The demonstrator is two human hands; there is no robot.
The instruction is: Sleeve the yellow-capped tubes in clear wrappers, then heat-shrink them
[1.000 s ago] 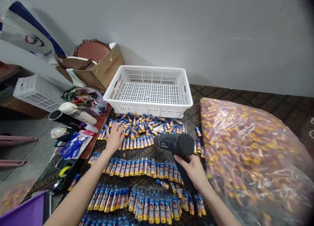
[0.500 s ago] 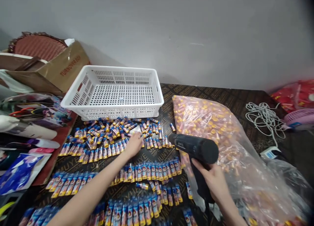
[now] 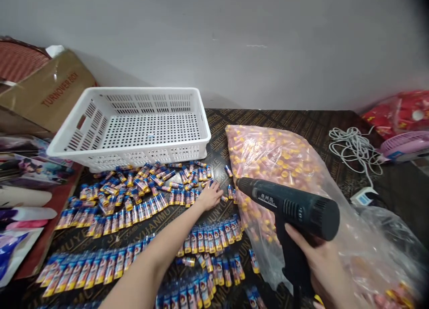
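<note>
My right hand (image 3: 318, 255) is wrapped round the handle of a black heat gun (image 3: 284, 206), whose nozzle points left over the small bottles. Among those bottles, my left hand (image 3: 210, 196) reaches down with its fingers spread, touching some at the right end of an upper row. The small blue-capped bottles (image 3: 147, 209) lie in several rows and a loose pile on the dark patterned surface. Beneath the heat gun rests a clear bag (image 3: 268, 152) full of pink and yellow pieces.
A white plastic basket (image 3: 134, 155) stands behind the bottles against the wall. At the left are a cardboard box (image 3: 50, 90) and assorted packets. A coiled white cable (image 3: 351, 150), a pink fan (image 3: 405, 146) and a red bag (image 3: 402, 112) lie at the right.
My left hand has moved right along the row, its fingers now spread. The heat gun appears lower and further right, still in my right hand. The view has shifted to the right.
</note>
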